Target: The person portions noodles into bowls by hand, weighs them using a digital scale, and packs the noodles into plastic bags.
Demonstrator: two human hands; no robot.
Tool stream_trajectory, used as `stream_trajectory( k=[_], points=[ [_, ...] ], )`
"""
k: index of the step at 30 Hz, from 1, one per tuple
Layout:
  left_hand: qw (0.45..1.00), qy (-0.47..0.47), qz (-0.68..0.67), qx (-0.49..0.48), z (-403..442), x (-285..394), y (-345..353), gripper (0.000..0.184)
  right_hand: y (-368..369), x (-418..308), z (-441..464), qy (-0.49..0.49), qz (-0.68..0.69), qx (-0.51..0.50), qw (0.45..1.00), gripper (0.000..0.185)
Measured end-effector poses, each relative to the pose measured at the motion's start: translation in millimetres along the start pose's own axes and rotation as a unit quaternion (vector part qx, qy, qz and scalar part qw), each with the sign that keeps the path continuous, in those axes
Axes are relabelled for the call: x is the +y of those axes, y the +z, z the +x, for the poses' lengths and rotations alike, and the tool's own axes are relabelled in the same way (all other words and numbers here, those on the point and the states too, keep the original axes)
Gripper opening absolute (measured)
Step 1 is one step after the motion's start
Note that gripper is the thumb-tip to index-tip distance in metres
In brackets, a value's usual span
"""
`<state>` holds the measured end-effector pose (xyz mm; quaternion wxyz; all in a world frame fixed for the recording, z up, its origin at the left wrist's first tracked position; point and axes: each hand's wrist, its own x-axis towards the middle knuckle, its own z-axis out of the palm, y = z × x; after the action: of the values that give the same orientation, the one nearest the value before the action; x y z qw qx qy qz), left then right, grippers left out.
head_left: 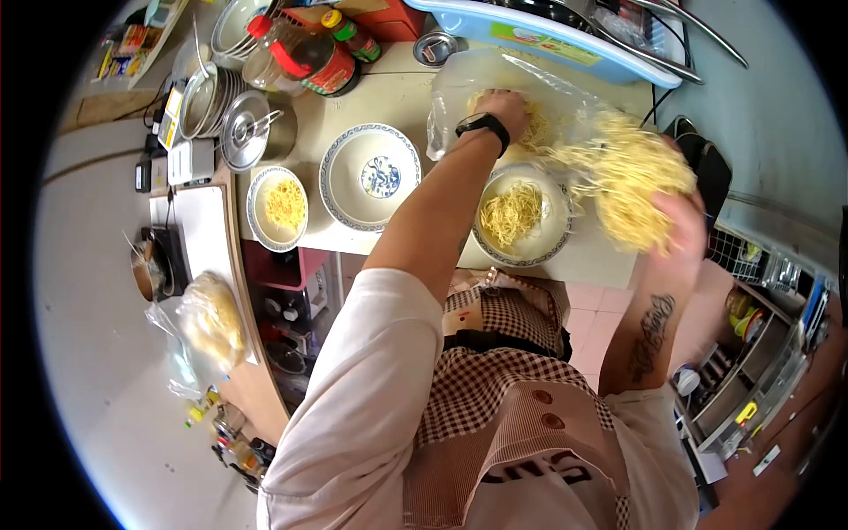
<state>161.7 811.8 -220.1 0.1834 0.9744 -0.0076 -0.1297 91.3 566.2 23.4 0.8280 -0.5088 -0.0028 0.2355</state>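
My right hand (682,223), blurred by motion, is closed around a large loose bundle of yellow noodles (636,181) held up at the right. Strands trail from the bundle toward a clear plastic bag (455,84). At the mouth of that bag, my left hand (505,108) has its fingers curled down on more noodles (534,131); the fingertips are hidden. Below the hands stands a patterned bowl (555,238) with a nest of noodles (511,215) in it. Beside it is a bowl with a blue motif (340,190), holding nothing.
A smaller bowl (256,216) of yellow shreds and a lidded metal pot (240,132) stand at the left. Sauce bottles (331,66), a small metal dish (435,49) and a blue plastic tub (530,35) line the back. Stacked bowls (208,102) sit farther left.
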Motion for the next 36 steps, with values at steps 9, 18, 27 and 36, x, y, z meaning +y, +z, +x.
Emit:
stream_trajectory(
  k=[9, 18, 27, 36],
  points=[
    [0.975, 0.182, -0.104, 0.078, -91, 59, -72, 0.032, -20, -49, -51, -0.038, 0.13, -0.112, 0.984, 0.069],
    [0.924, 0.017, -0.379, -0.043, -350, -18, -117, 0.035, 118, 56, -14, 0.143, 0.149, -0.107, 0.973, 0.055],
    [0.883, -0.174, -0.433, 0.045, -454, -90, -101, 0.036, 228, 237, 62, -0.082, -0.672, -0.161, 0.718, 0.048],
    [0.865, -0.196, -0.451, 0.098, -489, -125, -96, 0.036, 118, 179, -15, 0.023, -0.708, -0.101, 0.698, 0.019]
  ],
)
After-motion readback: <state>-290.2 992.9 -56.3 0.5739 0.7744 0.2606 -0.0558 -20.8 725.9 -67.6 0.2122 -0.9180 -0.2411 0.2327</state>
